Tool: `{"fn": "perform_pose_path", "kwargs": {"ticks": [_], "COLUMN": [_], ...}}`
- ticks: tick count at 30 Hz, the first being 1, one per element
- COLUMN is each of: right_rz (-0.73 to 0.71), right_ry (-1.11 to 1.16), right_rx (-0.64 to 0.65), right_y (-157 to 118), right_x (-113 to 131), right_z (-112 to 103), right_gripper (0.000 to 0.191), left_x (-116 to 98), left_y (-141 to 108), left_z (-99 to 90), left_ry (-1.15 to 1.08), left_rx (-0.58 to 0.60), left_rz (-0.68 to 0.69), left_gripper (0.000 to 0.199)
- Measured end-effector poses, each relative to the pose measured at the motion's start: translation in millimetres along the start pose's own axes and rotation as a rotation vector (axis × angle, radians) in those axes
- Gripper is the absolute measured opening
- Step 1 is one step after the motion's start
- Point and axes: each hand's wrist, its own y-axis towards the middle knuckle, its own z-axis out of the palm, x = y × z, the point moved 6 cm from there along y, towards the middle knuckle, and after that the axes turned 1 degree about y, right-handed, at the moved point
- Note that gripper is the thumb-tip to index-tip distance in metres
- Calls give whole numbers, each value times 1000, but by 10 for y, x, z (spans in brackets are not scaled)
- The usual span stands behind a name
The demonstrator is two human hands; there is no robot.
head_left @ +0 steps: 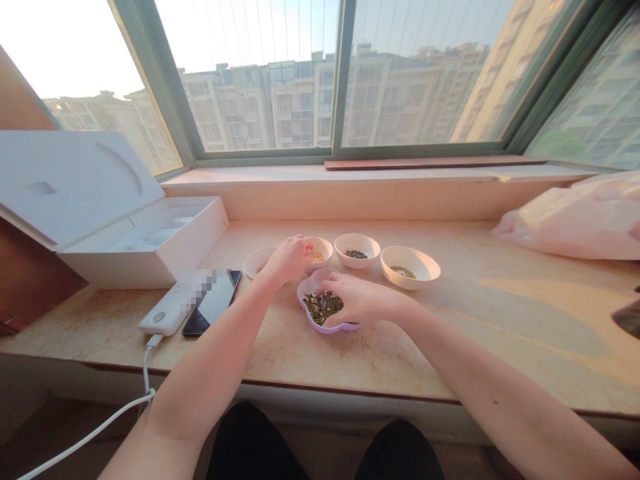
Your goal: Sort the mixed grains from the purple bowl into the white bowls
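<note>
A purple lobed bowl holds mixed beans, mostly green with dark and pale ones among them. My right hand reaches over its right side, thumb and fingers apart, fingertips at the beans. Over the left edge of a white bowl with yellow grains hovers my left hand, its fingers curled together. Whatever they may hold is too small to make out. Left of that, another white bowl is partly covered by my left hand and forearm.
Further right stand a white bowl of dark beans and a white bowl with green beans. To the left are a phone, a cabled white power bank and an open white box. A plastic bag lies far right.
</note>
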Motion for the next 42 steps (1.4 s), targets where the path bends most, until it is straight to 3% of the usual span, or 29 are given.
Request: {"fn": "perform_pose_path", "kwargs": {"ticks": [4,9,23,36,42], "right_rz": [85,15,-51,136,235], "right_ry": [13,102,194,706,980], "right_rx": [53,-19,-70,-181,-169], "right_y": [60,99,18,42,16], "right_x": [-77,-120,-64,-240,-271], "right_z": [71,78,-28,-64,-87], "right_gripper": [20,15,26,14,9], "left_x": [-51,-109,-113,-185,-194], "left_y": [-17,-42,-45,-78,-79], "left_z": [-8,-43,-47,-80,-86], "left_ry": [31,35,-65,-25,-40], "left_rx": [26,24,-16,-3,-12], "left_rz": [-11,2,18,55,65], "left_gripper": [27,27,30,28,30]}}
